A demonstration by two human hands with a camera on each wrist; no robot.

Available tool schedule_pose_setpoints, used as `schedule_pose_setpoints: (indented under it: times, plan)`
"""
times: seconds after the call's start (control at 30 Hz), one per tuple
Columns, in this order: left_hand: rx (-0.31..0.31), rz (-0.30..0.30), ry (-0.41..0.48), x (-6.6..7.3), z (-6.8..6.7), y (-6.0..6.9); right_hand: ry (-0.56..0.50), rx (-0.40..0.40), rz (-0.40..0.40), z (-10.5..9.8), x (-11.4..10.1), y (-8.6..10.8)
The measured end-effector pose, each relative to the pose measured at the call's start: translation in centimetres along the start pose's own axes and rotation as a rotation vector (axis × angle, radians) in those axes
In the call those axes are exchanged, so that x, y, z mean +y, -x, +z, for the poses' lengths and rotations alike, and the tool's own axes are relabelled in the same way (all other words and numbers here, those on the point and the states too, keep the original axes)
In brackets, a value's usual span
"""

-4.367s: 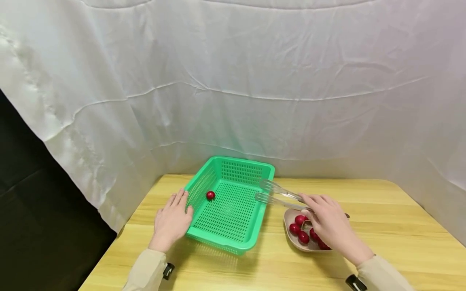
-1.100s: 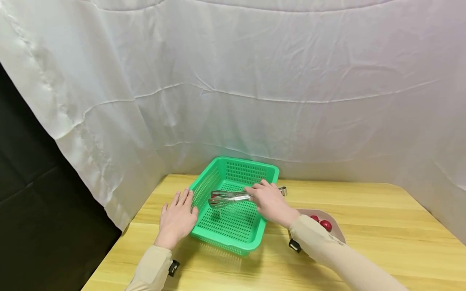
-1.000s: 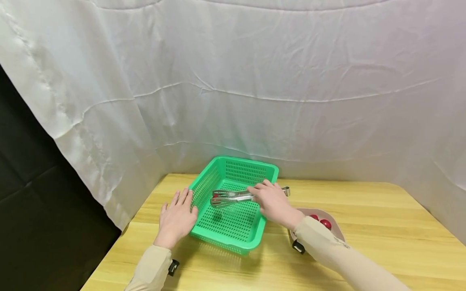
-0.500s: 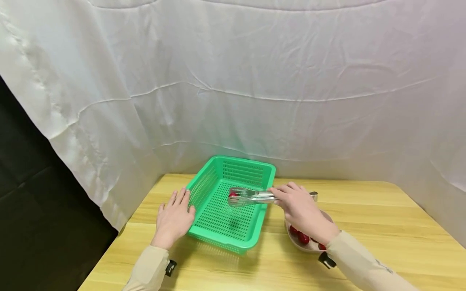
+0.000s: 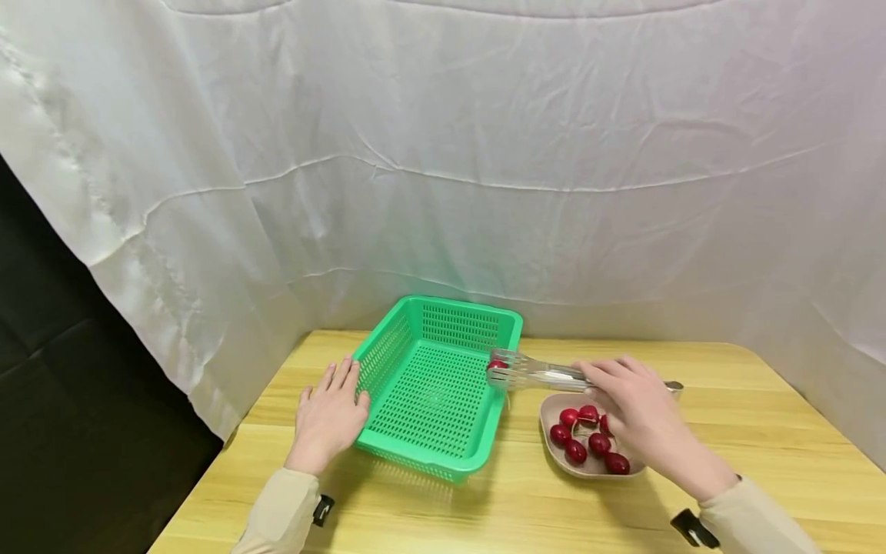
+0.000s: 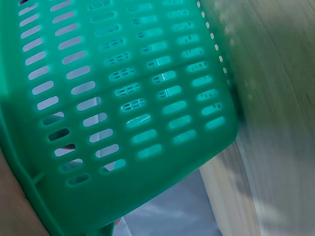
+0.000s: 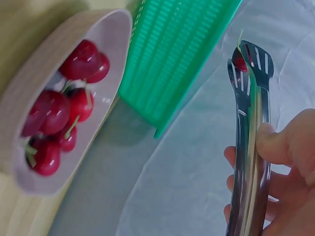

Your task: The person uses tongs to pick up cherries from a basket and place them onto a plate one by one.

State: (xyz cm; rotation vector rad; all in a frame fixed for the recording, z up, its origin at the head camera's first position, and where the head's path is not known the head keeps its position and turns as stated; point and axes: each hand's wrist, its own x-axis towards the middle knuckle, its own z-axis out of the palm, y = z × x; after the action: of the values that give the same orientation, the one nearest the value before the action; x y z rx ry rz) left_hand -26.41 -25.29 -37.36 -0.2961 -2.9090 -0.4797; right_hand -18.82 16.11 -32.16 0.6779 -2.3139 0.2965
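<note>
My right hand (image 5: 644, 419) grips metal tongs (image 5: 547, 375), and their slotted tips pinch one red cherry (image 5: 497, 363) above the right rim of a green plastic basket (image 5: 393, 445). In the right wrist view, a thin stem sticks up from that cherry (image 7: 239, 60), and my thumb presses the side of the tongs. Fingers spread and straight, my left hand (image 5: 328, 415) rests against the basket's left rim. Below and left of my right hand sits a pinkish bowl (image 5: 549, 462) with several red cherries (image 5: 576, 452), some with stems. No cherry shows on the basket floor.
A light wooden table (image 5: 754, 431) carries the basket and bowl. Whitish cloth (image 5: 484, 169) hangs behind the table and along its sides. Dark material (image 5: 69, 400) shows at the far left. Bare wood lies to the right of the bowl.
The lone cherry lay in the basket at first; the tongs then closed on it, lifted it and carried it right, to above the basket's right rim. My left hand stayed at the basket.
</note>
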Motion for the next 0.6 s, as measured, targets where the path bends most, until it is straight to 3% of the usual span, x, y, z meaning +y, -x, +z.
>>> schedule_pose_setpoints:
  times: [0.23, 0.6]
  plan:
    - [0.005, 0.005, -0.002, 0.0, 0.0, -0.3, 0.061, -0.007, 0.039, -1.5, 1.4, 2.8]
    - [0.002, 0.003, -0.01, -0.2, 0.2, -0.2, 0.169, -0.05, 0.117, -2.0, 3.6, 7.6]
